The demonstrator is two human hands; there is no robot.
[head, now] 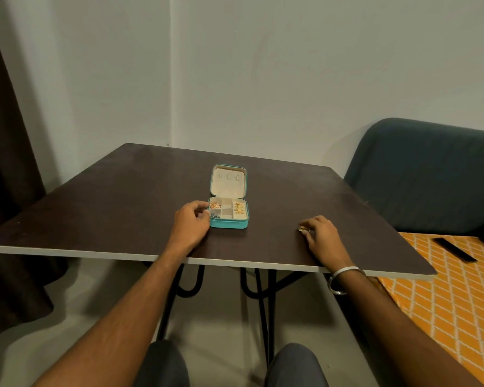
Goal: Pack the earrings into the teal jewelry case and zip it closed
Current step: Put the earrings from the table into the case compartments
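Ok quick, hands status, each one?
Left hand: curled against the left side of the open teal case; any grip cannot be told.
Right hand: fingers closed on a gold earring at the table.

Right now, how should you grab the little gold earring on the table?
Pinch the gold earring by its sides, coming from above. It is tiny and lies low on the table, and the right hand already has its fingertips there.
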